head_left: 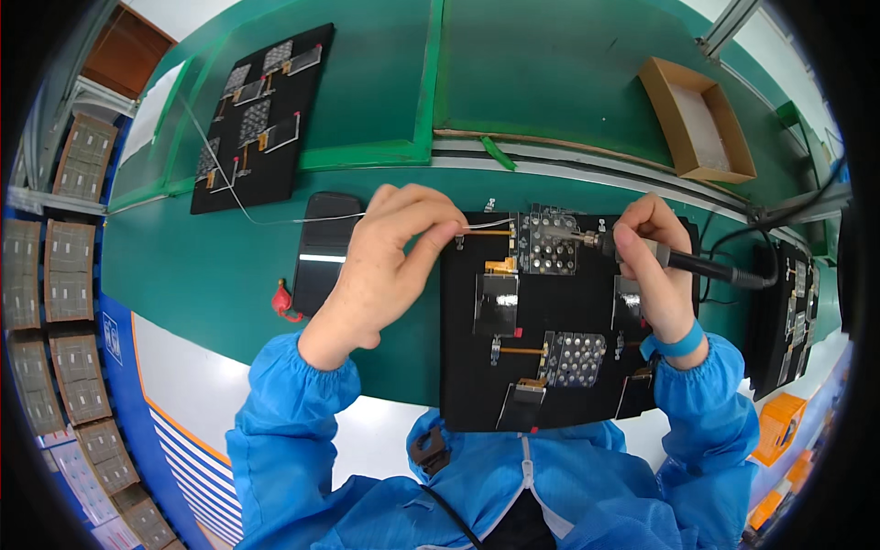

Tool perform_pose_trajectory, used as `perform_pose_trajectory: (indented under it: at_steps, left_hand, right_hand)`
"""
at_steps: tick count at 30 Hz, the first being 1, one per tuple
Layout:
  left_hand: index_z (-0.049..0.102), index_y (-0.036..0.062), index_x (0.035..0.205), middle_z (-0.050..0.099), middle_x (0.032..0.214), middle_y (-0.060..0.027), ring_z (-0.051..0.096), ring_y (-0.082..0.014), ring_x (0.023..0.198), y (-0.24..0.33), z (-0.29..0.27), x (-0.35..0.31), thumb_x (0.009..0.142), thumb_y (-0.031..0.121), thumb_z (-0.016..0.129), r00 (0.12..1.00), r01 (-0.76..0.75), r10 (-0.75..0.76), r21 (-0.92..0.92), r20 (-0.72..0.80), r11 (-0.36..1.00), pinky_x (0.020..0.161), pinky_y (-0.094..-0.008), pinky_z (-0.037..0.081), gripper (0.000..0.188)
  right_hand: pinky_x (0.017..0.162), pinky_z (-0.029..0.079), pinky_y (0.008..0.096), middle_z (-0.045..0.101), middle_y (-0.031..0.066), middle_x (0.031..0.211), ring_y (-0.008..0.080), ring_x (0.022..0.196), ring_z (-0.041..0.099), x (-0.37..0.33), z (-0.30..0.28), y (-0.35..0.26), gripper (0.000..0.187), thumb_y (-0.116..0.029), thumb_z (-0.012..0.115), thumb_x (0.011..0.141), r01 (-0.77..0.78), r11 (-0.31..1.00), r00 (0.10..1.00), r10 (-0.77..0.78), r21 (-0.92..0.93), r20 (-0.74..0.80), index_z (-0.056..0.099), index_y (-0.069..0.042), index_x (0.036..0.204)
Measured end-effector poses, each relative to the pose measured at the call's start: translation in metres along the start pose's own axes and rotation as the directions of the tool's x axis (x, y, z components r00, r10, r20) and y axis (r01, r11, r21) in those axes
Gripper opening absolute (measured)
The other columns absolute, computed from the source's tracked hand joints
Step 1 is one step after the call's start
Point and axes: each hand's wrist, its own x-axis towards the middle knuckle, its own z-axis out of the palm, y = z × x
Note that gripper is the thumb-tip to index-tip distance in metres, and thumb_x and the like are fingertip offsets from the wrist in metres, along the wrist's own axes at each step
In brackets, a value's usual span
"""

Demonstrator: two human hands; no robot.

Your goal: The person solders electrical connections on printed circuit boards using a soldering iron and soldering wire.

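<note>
Pinching a thin solder wire between thumb and fingertips, the left hand feeds this soft, springy strand to a small perforated circuit board near the far edge of the black jig tray. The right hand, fingers curled shut, grips the rigid soldering iron by its dark handle, best held well back from the metal tip. Farther off, a cardboard box sits on the green workbench.

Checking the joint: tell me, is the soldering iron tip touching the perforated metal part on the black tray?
Touching: the head view shows the soldering iron, held in the right hand, with its tip meeting the perforated metal part.
</note>
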Motion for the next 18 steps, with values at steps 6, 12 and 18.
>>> perform_pose_trajectory:
  at_steps: [6, 12, 18]
  left_hand:
    - [0.058, 0.0003, 0.078, 0.054, 0.084, -0.0076, 0.054, -0.0215, 0.069, -0.015, 0.014, 0.006, 0.071, -0.004, 0.065, 0.999, 0.052, -0.052, -0.043, 0.001, 0.998, 0.060, -0.0274, 0.043, 0.011]
    - [0.057, 0.0022, 0.074, 0.053, 0.081, -0.0094, 0.055, -0.0228, 0.072, -0.015, 0.019, 0.011, 0.062, -0.004, 0.072, 0.998, 0.053, -0.055, 0.062, 0.020, 0.997, 0.061, -0.0295, 0.044, 0.020]
    - [0.057, 0.0023, 0.073, 0.053, 0.081, -0.0095, 0.054, -0.0228, 0.071, -0.020, 0.024, 0.015, 0.061, -0.004, 0.072, 0.997, 0.039, -0.042, 0.047, 0.058, 0.998, 0.060, -0.0297, 0.044, 0.020]
  right_hand:
    - [0.044, 0.022, 0.0163, 0.041, -0.0039, 0.063, 0.0010, 0.051, 0.030, 0.022, 0.003, 0.040, 0.017, -0.020, 0.054, 0.085, -0.154, 0.959, 0.980, 0.179, 0.237, -0.086, 0.046, -0.009, 0.076]
    - [0.042, 0.023, 0.0180, 0.040, 0.0005, 0.064, 0.0043, 0.050, 0.032, 0.028, 0.000, 0.047, 0.027, -0.031, 0.053, 0.084, -0.166, 0.969, 0.982, 0.179, 0.182, -0.054, 0.041, -0.008, 0.077]
    - [0.046, 0.026, 0.0177, 0.043, -0.0001, 0.067, 0.0025, 0.053, 0.034, 0.031, -0.001, 0.047, 0.026, -0.028, 0.055, 0.083, -0.196, 0.963, 0.980, 0.197, 0.183, 0.010, 0.043, -0.007, 0.075]
